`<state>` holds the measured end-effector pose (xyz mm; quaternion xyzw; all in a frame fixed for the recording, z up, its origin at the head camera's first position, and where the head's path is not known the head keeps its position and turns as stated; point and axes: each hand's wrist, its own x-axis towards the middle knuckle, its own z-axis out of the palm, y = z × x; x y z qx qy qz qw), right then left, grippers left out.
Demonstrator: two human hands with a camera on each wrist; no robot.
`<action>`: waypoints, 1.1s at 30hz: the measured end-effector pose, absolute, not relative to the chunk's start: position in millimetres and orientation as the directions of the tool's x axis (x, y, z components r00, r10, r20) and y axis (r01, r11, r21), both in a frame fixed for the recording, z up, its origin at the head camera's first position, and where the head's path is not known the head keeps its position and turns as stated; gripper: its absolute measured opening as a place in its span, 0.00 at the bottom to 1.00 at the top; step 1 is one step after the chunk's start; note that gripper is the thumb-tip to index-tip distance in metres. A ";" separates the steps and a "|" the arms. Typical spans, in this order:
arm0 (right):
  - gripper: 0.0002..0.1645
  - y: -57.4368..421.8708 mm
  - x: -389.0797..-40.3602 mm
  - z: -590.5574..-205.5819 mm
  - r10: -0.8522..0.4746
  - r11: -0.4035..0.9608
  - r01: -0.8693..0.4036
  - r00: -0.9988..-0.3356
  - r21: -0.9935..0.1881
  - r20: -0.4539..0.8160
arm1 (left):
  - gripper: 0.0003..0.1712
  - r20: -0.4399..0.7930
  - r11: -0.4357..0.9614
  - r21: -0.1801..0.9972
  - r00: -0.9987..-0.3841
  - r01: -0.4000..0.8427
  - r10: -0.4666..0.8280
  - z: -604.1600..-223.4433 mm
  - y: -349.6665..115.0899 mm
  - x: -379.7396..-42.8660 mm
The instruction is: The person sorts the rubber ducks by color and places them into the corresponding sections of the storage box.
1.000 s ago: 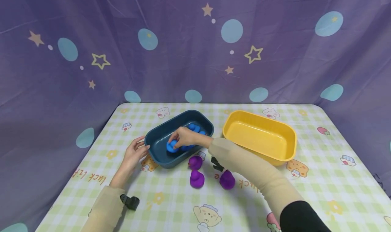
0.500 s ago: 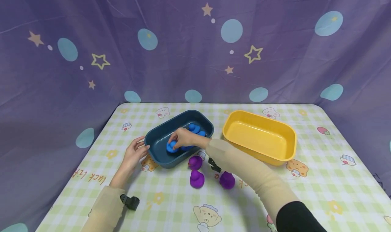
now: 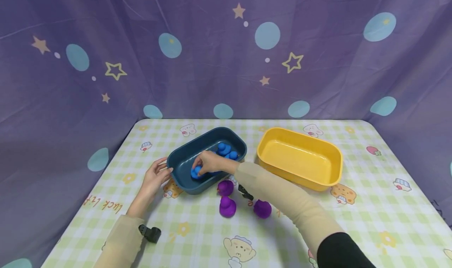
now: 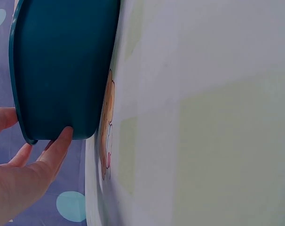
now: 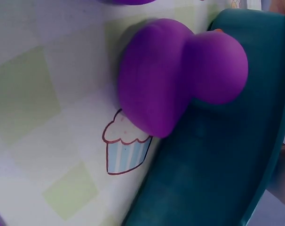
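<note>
A dark teal bin [image 3: 188,149] stands at left centre with several blue rubber ducks [image 3: 223,149] at its right end. Inside it, my right hand [image 3: 209,162] pinches a blue rubber duck [image 3: 195,172] between thumb and fingertips, low over the floor. My left hand [image 3: 154,177] rests its extended fingers against the bin's left end; in the left wrist view, fingertips [image 4: 66,133] touch the teal outer wall [image 4: 62,94]. The right wrist view shows a purple duck [image 5: 154,80] beside the bin, whose wall [image 5: 189,165] hides most of my right hand.
A yellow bin [image 3: 300,158] with nothing in it stands to the right. Purple rubber ducks [image 3: 227,207] sit on the checked tablecloth [image 3: 197,236] in front of the teal bin, one [image 3: 262,208] close under my right forearm. A patterned purple curtain [image 3: 226,56] hangs behind.
My right hand has shifted slightly left and nearer inside the teal bin, with the blue duck between its fingers. More of the other blue ducks shows. My left hand stays in place.
</note>
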<state>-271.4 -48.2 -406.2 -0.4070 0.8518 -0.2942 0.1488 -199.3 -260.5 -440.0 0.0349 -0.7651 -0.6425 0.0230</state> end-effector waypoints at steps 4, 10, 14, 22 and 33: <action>0.14 -49.5 -270.3 -408.2 -0.784 0.496 -0.618 -0.621 -0.610 -0.008 | 0.32 -0.043 0.171 0.983 -0.994 -0.059 -0.097 -434.3 -257.5 -196.1; 0.14 -50.2 -269.2 -410.8 -0.782 0.502 -0.615 -0.623 -0.609 -0.016 | 0.32 -0.074 0.177 0.980 -0.994 -0.087 -0.078 -432.3 -256.9 -194.0; 0.14 -49.8 -268.0 -411.3 -0.782 0.500 -0.608 -0.622 -0.617 -0.021 | 0.32 -0.083 0.180 0.979 -0.994 -0.095 -0.076 -433.1 -257.0 -194.1; 0.15 -49.0 -268.2 -409.9 -0.778 0.485 -0.590 -0.629 -0.645 -0.009 | 0.32 -0.086 0.190 0.977 -0.993 -0.101 -0.082 -433.1 -257.4 -193.5; 0.16 -36.5 -268.1 -394.9 -0.798 0.412 -0.591 -0.601 -0.693 0.039 | 0.32 -0.080 0.217 0.972 -0.994 -0.094 -0.075 -428.4 -255.4 -195.7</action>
